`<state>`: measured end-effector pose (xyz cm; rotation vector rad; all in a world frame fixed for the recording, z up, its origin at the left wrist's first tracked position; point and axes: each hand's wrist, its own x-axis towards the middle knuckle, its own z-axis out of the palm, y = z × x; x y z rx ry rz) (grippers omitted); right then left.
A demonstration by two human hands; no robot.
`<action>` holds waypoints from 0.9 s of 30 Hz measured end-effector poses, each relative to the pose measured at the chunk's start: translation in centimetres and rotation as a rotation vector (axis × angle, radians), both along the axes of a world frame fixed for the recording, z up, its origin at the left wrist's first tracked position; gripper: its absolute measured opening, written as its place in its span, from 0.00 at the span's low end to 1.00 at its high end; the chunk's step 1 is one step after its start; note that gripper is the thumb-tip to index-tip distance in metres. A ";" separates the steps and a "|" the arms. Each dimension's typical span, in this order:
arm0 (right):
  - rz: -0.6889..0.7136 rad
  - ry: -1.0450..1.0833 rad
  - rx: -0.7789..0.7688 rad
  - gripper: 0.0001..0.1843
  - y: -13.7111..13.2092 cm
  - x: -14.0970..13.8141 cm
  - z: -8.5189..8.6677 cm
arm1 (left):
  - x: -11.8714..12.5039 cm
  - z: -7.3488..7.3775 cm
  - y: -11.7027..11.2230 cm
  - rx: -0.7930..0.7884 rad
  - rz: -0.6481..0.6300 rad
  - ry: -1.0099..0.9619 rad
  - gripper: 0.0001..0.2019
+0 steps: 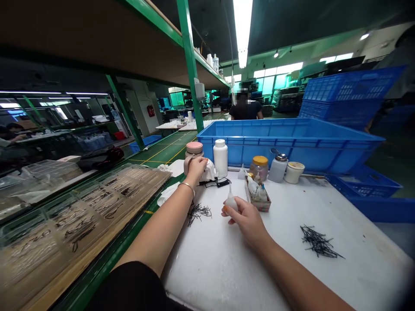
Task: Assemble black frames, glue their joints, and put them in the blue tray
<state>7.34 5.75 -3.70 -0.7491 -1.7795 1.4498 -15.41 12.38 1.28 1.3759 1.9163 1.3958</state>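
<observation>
My left hand (pixel 196 168) reaches forward with its fingers pinched on a white tissue (pixel 210 171), beside a mug with a pink lid (pixel 194 147) and a tall white bottle (pixel 221 157). In my right hand (pixel 244 212) a small white squeeze bottle (pixel 231 202) is gripped upright, its thin nozzle pointing up. A heap of thin black strips (pixel 199 212) lies on the white tabletop (pixel 214 259) between my arms. Another black heap (pixel 320 242) is farther right. Just past my right hand stands a small box (pixel 259 198) filled with little bottles.
Behind the bottles is a large blue crate (pixel 285 144), with stacked blue baskets (pixel 350 97) at right. A jar with a yellow lid (pixel 260 167), a pump bottle (pixel 278 167) and a white tub (pixel 294 172) stand before it. Clear compartment trays (pixel 106 194) lie left. A person (pixel 246 108) sits ahead.
</observation>
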 end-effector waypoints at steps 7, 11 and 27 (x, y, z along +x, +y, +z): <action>-0.043 -0.026 0.171 0.18 -0.9 0.5 0.8 | 5.3 0.6 -7.7 0.066 -0.421 -0.644 0.13; -0.055 -0.069 0.269 0.18 -1.1 0.6 1.0 | 7.3 -0.2 -10.3 0.117 -0.500 -0.840 0.11; 0.007 -0.193 0.327 0.16 -1.3 0.1 0.6 | 7.5 -2.0 -11.2 0.338 -0.325 -1.117 0.10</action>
